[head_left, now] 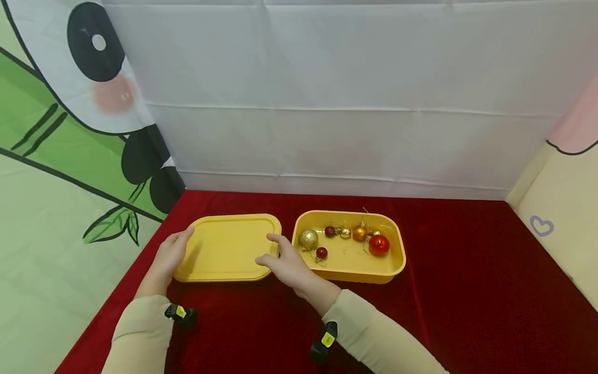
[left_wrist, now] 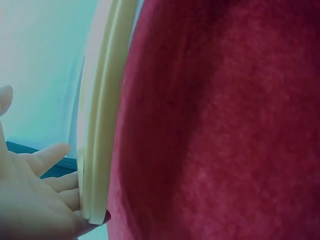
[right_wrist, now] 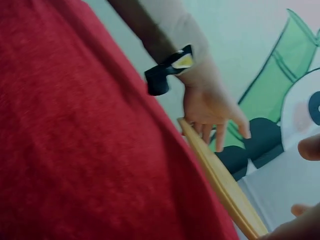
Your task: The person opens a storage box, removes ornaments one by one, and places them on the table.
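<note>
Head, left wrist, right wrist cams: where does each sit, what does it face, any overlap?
Head: worn on the head, facing forward and down at the yellow lid, box, ornaments and red cloth; left hand, right hand and sleeves show.
Left wrist: on that wrist, facing the lid's edge and cloth; left hand at lower left.
Right wrist: on that wrist, facing along the lid toward the left hand; part of the right hand at right edge.
Shared: both wrist views show lid, cloth, left hand.

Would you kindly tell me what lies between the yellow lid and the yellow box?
The head view shows a narrow strip of red cloth between the yellow lid and the yellow box, partly hidden by the right hand.
</note>
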{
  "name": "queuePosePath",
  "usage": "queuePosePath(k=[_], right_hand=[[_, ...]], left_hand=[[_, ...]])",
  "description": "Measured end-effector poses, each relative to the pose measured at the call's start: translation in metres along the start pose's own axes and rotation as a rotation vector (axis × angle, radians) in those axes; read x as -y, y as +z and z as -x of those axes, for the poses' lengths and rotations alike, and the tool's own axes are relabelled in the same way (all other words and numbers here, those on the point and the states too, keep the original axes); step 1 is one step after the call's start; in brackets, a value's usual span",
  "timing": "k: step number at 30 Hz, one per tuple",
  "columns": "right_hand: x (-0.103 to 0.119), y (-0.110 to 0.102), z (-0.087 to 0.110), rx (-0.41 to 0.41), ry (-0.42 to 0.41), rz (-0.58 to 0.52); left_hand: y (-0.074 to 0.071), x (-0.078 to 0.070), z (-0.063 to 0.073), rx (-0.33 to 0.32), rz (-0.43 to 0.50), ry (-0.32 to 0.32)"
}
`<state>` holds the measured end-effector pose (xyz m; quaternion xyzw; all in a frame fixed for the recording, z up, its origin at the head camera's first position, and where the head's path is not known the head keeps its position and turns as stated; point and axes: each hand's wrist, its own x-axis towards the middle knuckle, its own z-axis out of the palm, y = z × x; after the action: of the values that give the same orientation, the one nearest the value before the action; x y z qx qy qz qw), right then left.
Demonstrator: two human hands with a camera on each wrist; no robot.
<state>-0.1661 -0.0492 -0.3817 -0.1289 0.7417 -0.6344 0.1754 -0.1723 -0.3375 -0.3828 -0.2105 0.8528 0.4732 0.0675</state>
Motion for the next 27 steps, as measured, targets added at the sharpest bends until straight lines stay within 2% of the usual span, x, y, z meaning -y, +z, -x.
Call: queuePosePath(k=[8, 16, 27], right_hand=[[-0.013, 0.011, -0.002, -0.002, 0.034, 0.082], [-0.021, 0.015, -0.005, 0.005, 0.045, 0.093], [-0.031, 0.016, -0.011, 0.003, 0.066, 0.091]], left_hand=[[0.003, 0.007, -0.005, 0.017, -0.017, 0.005], [0.008, 0.017, -0.011, 0.027, -0.038, 0.016], [0.014, 0.02, -0.018, 0.056, -0.065, 0.019]])
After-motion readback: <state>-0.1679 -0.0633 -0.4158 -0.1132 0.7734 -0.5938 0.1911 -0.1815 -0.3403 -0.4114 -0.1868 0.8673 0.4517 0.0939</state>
